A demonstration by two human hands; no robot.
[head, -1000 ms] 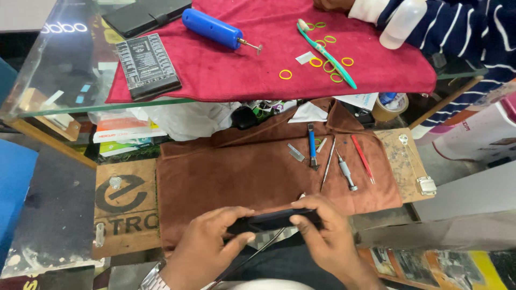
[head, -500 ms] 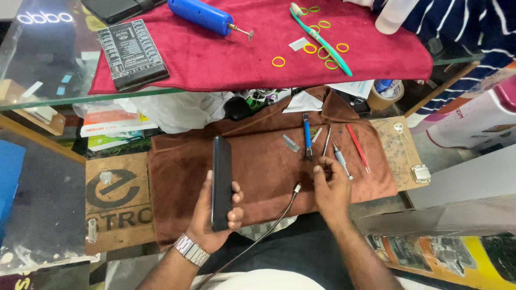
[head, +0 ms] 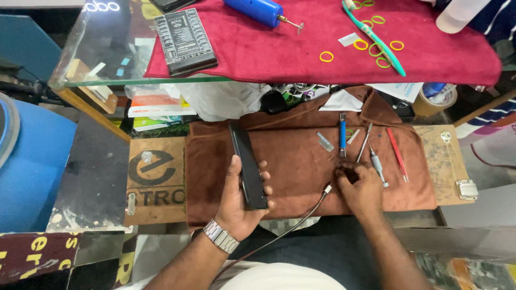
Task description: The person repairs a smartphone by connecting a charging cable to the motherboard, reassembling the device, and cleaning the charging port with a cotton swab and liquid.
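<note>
My left hand (head: 235,200) grips a black phone (head: 248,165), held lengthwise over a brown cloth (head: 301,161); a metal watch is on that wrist. My right hand (head: 361,188) rests on the cloth with its fingertips pinched together beside a grey screwdriver (head: 378,165); I cannot tell if they pinch something small. Past it lie a blue-handled tool (head: 342,134), a thin metal pick (head: 364,143), red tweezers (head: 397,154) and a small metal strip (head: 324,141). A cable plug (head: 327,188) lies just left of my right hand.
A glass shelf above carries a red cloth (head: 258,53) with a black box (head: 184,40), a blue tool (head: 257,9), a teal toothbrush (head: 376,38) and several yellow rings. A tape roll (head: 436,100) sits right, a blue drum (head: 32,161) left. Another person's striped sleeve (head: 497,19) shows top right.
Both hands held the phone crosswise a second ago. My right hand has let go and moved to the tools; my left hand has turned the phone lengthwise and keeps it alone.
</note>
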